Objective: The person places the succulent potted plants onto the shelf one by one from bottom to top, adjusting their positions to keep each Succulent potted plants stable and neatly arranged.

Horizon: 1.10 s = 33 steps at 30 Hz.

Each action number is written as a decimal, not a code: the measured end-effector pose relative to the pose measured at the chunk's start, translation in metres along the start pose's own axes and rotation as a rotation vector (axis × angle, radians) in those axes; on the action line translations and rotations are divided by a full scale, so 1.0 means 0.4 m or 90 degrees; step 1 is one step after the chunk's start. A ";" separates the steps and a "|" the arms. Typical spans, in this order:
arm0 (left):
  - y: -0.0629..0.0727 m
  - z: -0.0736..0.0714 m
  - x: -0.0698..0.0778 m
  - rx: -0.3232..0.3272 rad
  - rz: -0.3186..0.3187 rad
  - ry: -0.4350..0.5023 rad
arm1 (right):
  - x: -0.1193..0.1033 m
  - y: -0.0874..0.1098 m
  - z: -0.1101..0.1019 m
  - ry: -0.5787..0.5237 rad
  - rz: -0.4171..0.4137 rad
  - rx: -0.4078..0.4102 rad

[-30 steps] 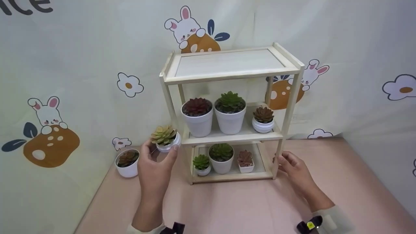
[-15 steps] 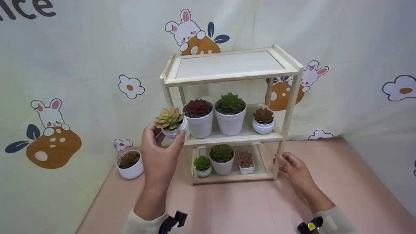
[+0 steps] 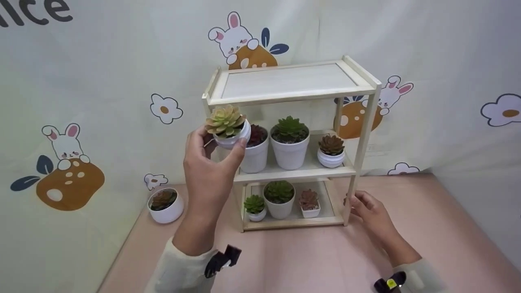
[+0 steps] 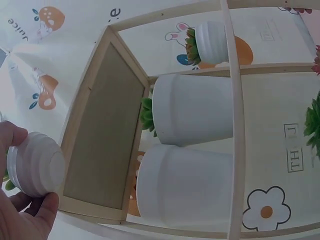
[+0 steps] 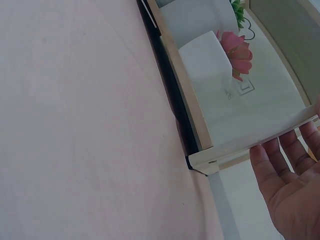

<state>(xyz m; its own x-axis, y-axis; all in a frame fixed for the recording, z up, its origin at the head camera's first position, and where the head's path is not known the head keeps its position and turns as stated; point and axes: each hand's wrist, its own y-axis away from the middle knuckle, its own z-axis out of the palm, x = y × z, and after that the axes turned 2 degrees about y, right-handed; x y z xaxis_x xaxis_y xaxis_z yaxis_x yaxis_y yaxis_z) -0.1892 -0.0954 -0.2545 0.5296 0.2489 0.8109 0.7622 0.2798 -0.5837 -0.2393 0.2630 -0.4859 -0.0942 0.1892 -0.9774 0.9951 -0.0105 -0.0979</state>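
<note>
My left hand (image 3: 209, 171) pinches a small white ribbed pot (image 4: 37, 165) with a yellow-green succulent (image 3: 226, 122) between thumb and fingers. It is raised in front of the left side of a wooden shelf rack (image 3: 285, 97), just below the top board, and overlaps the dark red succulent (image 3: 257, 136) behind it. Low at the rack's right front post, my right hand (image 3: 372, 211) holds the wood with its fingertips; in the right wrist view its fingers (image 5: 270, 165) lie along the post.
On the middle shelf stand a large green succulent (image 3: 290, 142) and a small brown one (image 3: 331, 150). The bottom shelf bears a small green plant (image 3: 255, 207), a larger potted one (image 3: 279, 199) and a pink one (image 3: 309, 203). A white bowl-shaped pot (image 3: 166, 207) sits left on the table.
My left hand has lifted the yellow-green succulent up and slightly right, from beside the middle shelf to just below the top board. The right hand stays at the post.
</note>
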 end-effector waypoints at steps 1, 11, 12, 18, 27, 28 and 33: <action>-0.004 0.005 0.008 0.000 0.003 -0.004 | 0.000 0.000 0.000 -0.001 0.000 0.001; -0.050 0.049 0.059 -0.008 0.060 -0.028 | 0.005 0.000 0.003 -0.017 -0.005 0.003; -0.055 0.051 0.063 -0.007 0.065 -0.032 | 0.005 0.000 0.004 -0.020 -0.004 0.003; -0.089 0.066 0.087 -0.010 0.074 -0.056 | 0.001 -0.002 0.004 -0.038 0.007 0.005; -0.148 0.088 0.113 -0.033 0.047 -0.118 | -0.002 0.000 0.001 -0.012 0.007 0.002; -0.155 0.089 0.114 -0.034 0.042 -0.127 | -0.002 0.001 0.002 -0.012 0.008 0.003; -0.183 0.093 0.121 -0.045 0.028 -0.153 | -0.002 0.001 0.002 -0.008 0.003 0.004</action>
<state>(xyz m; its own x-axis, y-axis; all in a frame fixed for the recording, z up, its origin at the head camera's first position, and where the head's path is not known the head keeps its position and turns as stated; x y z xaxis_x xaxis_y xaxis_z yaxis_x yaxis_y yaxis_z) -0.2333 -0.0695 -0.1740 0.4649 0.4751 0.7471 0.7692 0.2011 -0.6066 -0.2388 0.2620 -0.4853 -0.0902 0.1764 -0.9802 0.9954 -0.0171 -0.0946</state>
